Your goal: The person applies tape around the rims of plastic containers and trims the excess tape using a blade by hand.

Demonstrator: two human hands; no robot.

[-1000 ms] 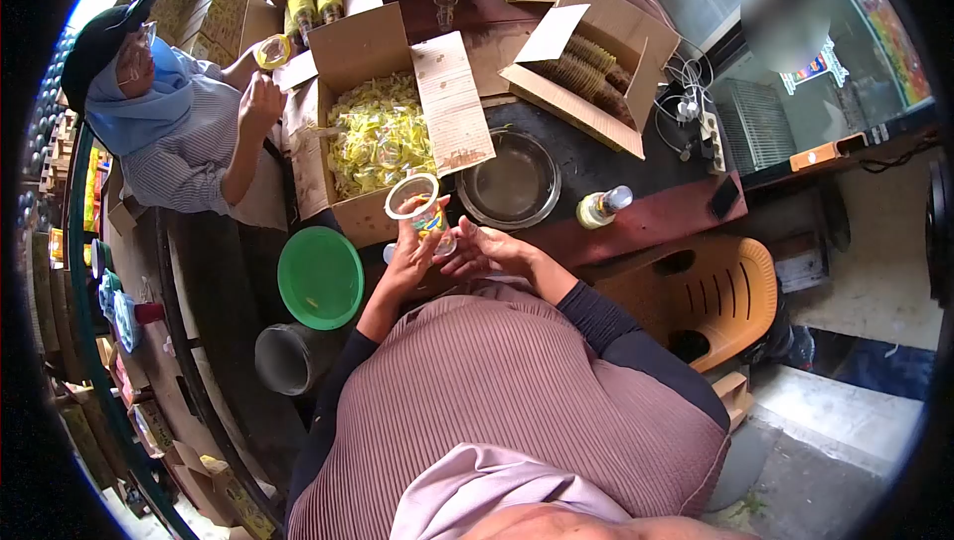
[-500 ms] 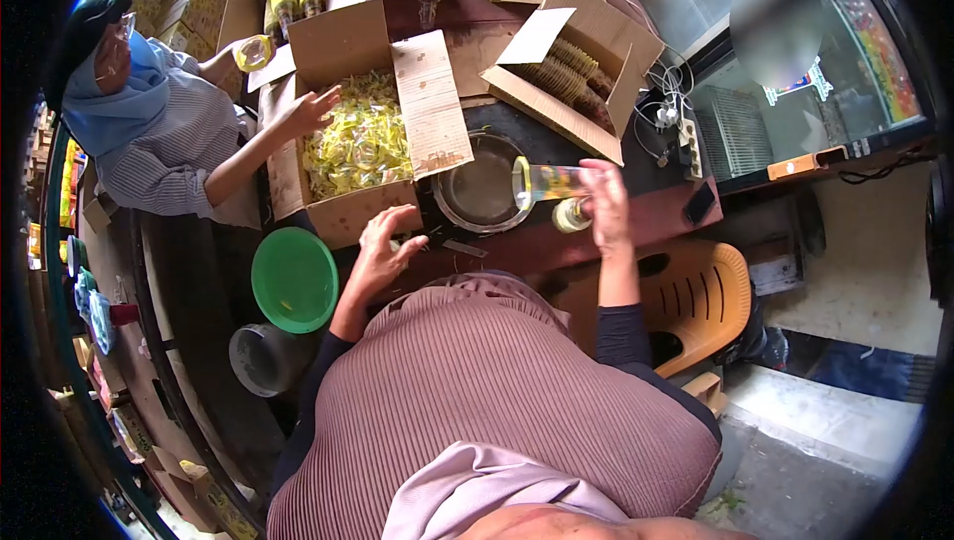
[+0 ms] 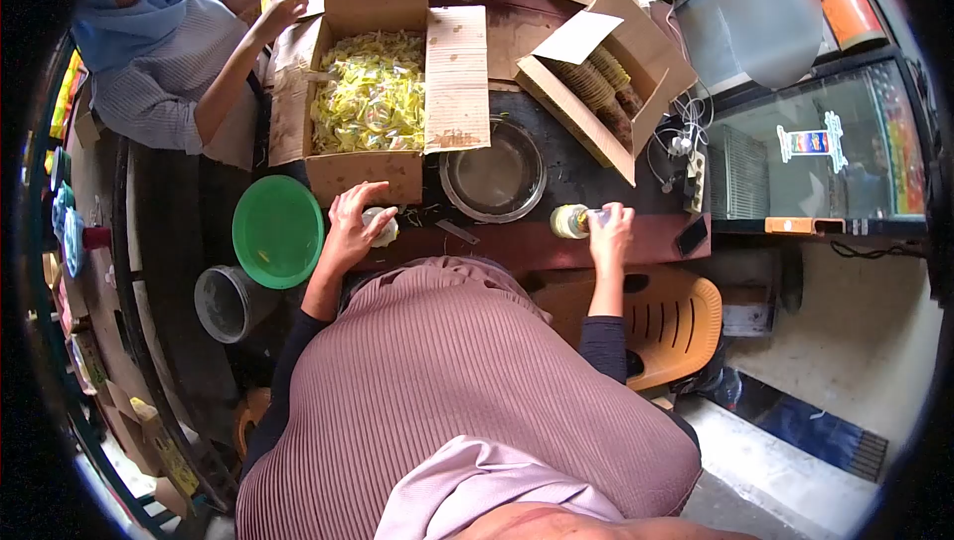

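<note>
My left hand is at the near table edge, thumb and fingers apart. Just below the thumb is a small white rounded thing, partly hidden by the hand; I cannot make out its kind. My right hand has its fingers closed round the end of a clear plastic cup. A pale, cream-rimmed end shows left of those fingers; whether it belongs to the same cup or another is unclear. Between my hands, further back, sits a round basin.
An open carton full of small yellow packets stands behind my left hand. Another carton holds stacked cups. A green basin is at left, a phone at right. A co-worker works at the far left.
My right hand has come down to the table with the plastic cup, which was raised beside the basin. My left hand has shifted to the white thing. The co-worker's hand has left the carton.
</note>
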